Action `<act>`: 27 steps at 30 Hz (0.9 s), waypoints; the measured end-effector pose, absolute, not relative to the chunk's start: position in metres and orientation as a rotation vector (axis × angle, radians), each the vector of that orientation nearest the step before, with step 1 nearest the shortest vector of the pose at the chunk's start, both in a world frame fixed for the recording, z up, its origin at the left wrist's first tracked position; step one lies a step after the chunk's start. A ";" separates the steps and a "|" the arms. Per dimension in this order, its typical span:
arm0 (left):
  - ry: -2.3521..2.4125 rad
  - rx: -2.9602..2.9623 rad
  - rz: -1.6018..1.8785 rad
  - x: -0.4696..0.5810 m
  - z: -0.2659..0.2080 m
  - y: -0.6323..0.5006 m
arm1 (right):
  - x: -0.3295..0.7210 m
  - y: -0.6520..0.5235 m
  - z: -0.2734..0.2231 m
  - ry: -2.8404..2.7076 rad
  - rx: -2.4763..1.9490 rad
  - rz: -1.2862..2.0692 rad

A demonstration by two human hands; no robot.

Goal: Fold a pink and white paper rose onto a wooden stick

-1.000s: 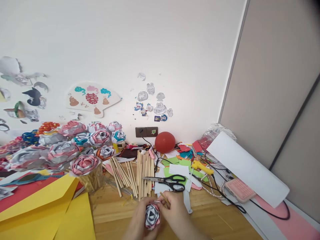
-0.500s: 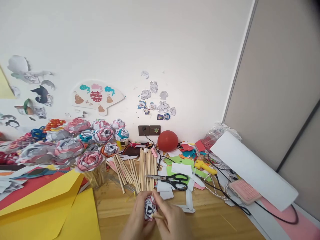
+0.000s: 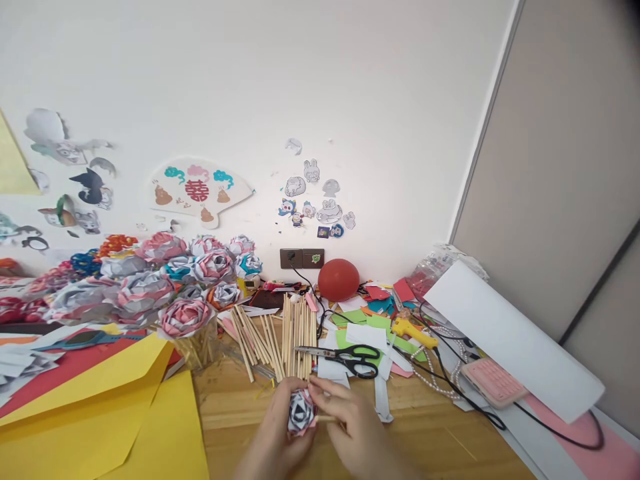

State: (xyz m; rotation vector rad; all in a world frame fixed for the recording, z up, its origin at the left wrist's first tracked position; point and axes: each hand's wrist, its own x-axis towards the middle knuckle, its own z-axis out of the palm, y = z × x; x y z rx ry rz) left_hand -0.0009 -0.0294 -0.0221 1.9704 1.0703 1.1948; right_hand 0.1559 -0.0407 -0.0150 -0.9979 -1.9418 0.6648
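Note:
A small paper flower (image 3: pixel 302 411) of white and pink folded petals is between my hands, low in the middle of the view. My left hand (image 3: pixel 278 420) is wrapped around its left side and underneath. My right hand (image 3: pixel 350 420) touches the flower's upper right edge with thumb and finger. A thin wooden stick (image 3: pixel 327 419) runs from the flower's right side into the right hand, its far end hidden there. Just beyond my hands, black-handled scissors (image 3: pixel 345 357) lie across wooden sticks (image 3: pixel 297 333) and paper scraps.
Finished paper flowers (image 3: pixel 185 317) stand at the left behind yellow paper (image 3: pixel 150 433). A red balloon (image 3: pixel 339 280) rests against the wall. At right are a yellow glue gun (image 3: pixel 414 332) with its cord, a pink calculator-like device (image 3: pixel 494 383) and a white paper sheet (image 3: pixel 515 340).
My right hand has shifted right and spread a little away from the flower, so more of the flower and stick shows. The whole view has moved slightly.

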 end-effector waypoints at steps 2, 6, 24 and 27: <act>1.073 1.904 1.153 -0.002 -0.023 -0.028 | 0.159 -0.037 -0.012 -1.853 -0.987 0.769; 1.000 1.823 1.137 -0.004 -0.026 -0.026 | 0.158 -0.029 -0.021 -1.679 -0.866 0.864; 1.041 1.896 1.172 -0.004 -0.023 -0.024 | 0.146 -0.037 -0.032 -1.774 -0.943 0.387; 1.014 1.823 1.179 -0.003 -0.019 -0.027 | 0.145 -0.043 -0.026 -1.822 -0.890 0.325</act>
